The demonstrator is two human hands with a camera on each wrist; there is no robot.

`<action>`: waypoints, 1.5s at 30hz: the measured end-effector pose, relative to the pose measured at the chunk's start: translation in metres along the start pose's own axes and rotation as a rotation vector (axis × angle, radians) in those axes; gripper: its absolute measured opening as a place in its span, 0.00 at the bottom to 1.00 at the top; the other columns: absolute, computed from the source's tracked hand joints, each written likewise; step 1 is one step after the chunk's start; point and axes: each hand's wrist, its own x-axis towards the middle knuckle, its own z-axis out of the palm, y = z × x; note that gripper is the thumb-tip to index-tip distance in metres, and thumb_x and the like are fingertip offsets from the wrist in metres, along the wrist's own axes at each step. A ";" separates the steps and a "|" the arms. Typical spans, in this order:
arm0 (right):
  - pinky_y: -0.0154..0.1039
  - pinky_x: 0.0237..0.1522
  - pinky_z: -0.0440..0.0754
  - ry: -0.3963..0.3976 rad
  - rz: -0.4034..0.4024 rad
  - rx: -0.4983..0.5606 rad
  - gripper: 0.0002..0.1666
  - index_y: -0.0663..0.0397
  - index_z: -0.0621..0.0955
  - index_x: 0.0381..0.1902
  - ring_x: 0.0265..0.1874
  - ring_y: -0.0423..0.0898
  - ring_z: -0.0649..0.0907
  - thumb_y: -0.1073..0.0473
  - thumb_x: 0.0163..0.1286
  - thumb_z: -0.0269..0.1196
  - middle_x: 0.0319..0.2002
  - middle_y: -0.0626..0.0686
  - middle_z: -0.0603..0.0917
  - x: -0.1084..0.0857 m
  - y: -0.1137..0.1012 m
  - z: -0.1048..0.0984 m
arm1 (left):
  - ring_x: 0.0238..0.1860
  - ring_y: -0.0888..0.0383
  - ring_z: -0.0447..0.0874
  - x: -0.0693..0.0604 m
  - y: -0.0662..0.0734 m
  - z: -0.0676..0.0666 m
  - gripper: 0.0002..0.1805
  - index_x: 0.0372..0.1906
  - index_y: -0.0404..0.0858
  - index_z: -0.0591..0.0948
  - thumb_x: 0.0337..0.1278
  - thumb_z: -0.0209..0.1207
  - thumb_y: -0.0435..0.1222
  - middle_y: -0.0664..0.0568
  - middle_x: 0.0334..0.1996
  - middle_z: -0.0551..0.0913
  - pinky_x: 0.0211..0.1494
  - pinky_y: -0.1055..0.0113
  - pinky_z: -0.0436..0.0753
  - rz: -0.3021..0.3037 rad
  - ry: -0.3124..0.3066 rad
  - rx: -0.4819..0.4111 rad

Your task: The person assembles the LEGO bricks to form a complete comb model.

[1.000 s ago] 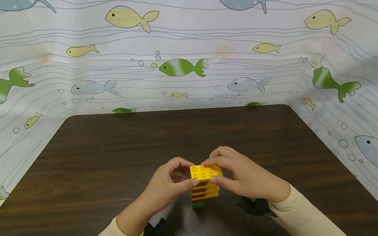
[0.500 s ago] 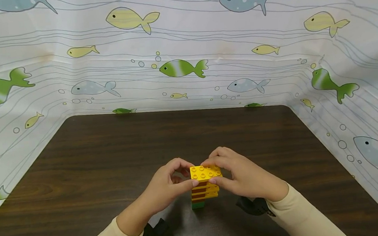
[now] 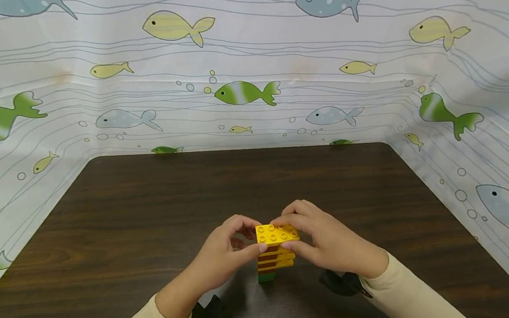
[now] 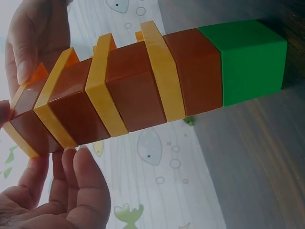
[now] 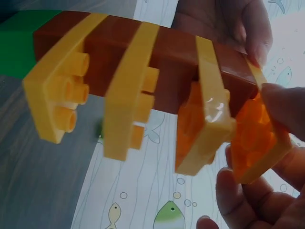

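Observation:
A tower of toy building bricks stands upright on the table, with a green brick (image 4: 255,67) at its foot. Above that, brown bricks (image 4: 136,88) alternate with thin yellow bricks (image 5: 131,90), which jut out to the right. The topmost yellow brick (image 3: 275,233) shows its studs in the head view. My left hand (image 3: 219,250) pinches its left end between thumb and fingers. At its right end my right hand (image 3: 326,233) pinches it, fingers at the far edge and thumb at the near one. The right fingers cover some studs.
A dark wood-grain table (image 3: 162,197) spreads around the tower. White curtain (image 3: 249,43) printed with fish encloses its far side and both flanks. Black wrist straps (image 3: 344,282) hang beneath the sleeves.

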 end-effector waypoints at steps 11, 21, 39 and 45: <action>0.47 0.57 0.75 0.068 0.074 0.165 0.38 0.46 0.68 0.69 0.57 0.46 0.72 0.55 0.63 0.69 0.59 0.46 0.71 -0.011 0.010 0.014 | 0.46 0.52 0.73 -0.003 -0.004 0.000 0.25 0.56 0.36 0.73 0.57 0.65 0.42 0.48 0.48 0.75 0.47 0.64 0.79 0.000 0.007 0.014; 0.51 0.55 0.75 0.000 0.249 0.346 0.41 0.49 0.65 0.70 0.55 0.49 0.73 0.52 0.63 0.68 0.63 0.51 0.71 -0.030 0.034 0.030 | 0.51 0.50 0.75 -0.009 -0.018 -0.001 0.27 0.56 0.36 0.74 0.53 0.69 0.41 0.50 0.49 0.76 0.52 0.54 0.77 -0.091 -0.025 0.062; 0.47 0.53 0.78 -0.059 0.264 0.355 0.31 0.47 0.73 0.62 0.55 0.45 0.76 0.57 0.61 0.70 0.59 0.47 0.76 -0.032 0.045 0.054 | 0.50 0.48 0.78 -0.005 -0.038 0.012 0.25 0.54 0.34 0.75 0.52 0.69 0.36 0.48 0.48 0.79 0.53 0.52 0.78 -0.088 -0.053 0.043; 0.45 0.53 0.79 -0.055 0.278 0.376 0.29 0.48 0.74 0.61 0.54 0.46 0.77 0.57 0.62 0.69 0.56 0.47 0.77 -0.031 0.043 0.054 | 0.49 0.50 0.79 -0.003 -0.039 0.014 0.22 0.52 0.35 0.76 0.53 0.69 0.35 0.49 0.47 0.80 0.51 0.53 0.78 -0.074 -0.077 0.028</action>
